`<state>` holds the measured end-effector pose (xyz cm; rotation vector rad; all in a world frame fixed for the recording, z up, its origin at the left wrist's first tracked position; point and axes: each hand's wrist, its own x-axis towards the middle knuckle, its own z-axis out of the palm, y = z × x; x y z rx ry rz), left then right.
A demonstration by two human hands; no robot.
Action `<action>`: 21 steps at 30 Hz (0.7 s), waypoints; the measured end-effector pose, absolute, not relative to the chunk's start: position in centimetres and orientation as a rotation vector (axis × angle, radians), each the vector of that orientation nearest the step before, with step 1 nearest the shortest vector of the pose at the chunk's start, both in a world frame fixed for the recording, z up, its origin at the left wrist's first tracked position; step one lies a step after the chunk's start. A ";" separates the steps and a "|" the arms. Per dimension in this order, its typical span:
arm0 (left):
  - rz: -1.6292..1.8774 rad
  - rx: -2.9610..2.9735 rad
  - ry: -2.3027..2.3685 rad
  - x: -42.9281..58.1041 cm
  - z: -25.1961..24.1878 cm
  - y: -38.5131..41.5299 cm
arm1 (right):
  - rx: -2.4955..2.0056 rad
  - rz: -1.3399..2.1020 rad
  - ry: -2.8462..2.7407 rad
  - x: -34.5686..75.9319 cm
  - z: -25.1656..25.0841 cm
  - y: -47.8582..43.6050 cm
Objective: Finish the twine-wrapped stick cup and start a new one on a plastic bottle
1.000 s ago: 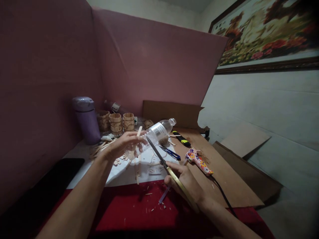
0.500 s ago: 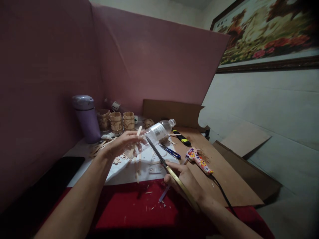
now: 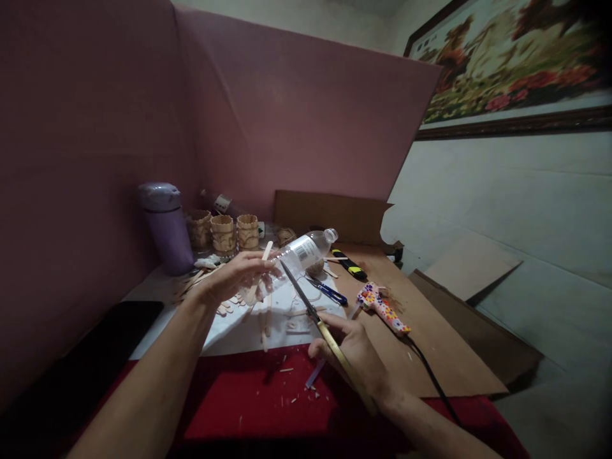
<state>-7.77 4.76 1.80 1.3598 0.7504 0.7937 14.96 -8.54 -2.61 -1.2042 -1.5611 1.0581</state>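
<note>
Holding the clear bottle (image 3: 302, 252) and a wooden stick (image 3: 268, 251), your left hand (image 3: 238, 275) is pointing the neck far right above the white paper (image 3: 224, 335), apparently presenting its side to the scissors (image 3: 306, 299) your right hand (image 3: 357, 354) is gripping, near right.

Three tan cups (image 3: 222, 236), one pair of gold-handled scissors (image 3: 322, 327), one glue gun (image 3: 384, 310)
</note>
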 end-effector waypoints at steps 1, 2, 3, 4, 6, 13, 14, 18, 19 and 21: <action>0.792 1.362 0.754 -7.7 1.9 4.7 | -1.210 1.050 -1.558 15.0 -2.7 -8.5; 0.791 1.368 0.756 -7.7 1.9 4.7 | -1.215 1.042 -1.553 15.0 -2.7 -8.5; 0.785 1.381 0.756 -7.6 2.0 4.6 | -1.218 1.040 -1.550 15.0 -2.7 -8.5; 0.773 1.400 0.756 -7.5 2.1 4.5 | -1.214 1.042 -1.548 15.0 -2.6 -8.5; 0.737 1.462 0.765 -7.3 2.3 4.4 | -1.192 1.063 -1.542 15.0 -2.5 -8.5; 0.716 1.631 0.779 -7.0 2.1 4.5 | -1.197 1.141 -1.430 14.5 -2.5 -8.4; 0.722 1.637 0.783 -7.0 2.0 4.6 | -1.201 1.136 -1.419 14.5 -2.6 -8.4; 0.748 1.689 0.829 -7.1 1.7 4.8 | -1.204 1.139 -1.419 14.7 -2.9 -8.3; 0.750 1.703 0.838 -7.1 1.7 4.8 | -1.199 1.141 -1.421 14.8 -2.9 -8.3; 0.750 1.713 0.849 -7.1 1.7 4.8 | -1.187 1.133 -1.431 14.9 -3.0 -8.2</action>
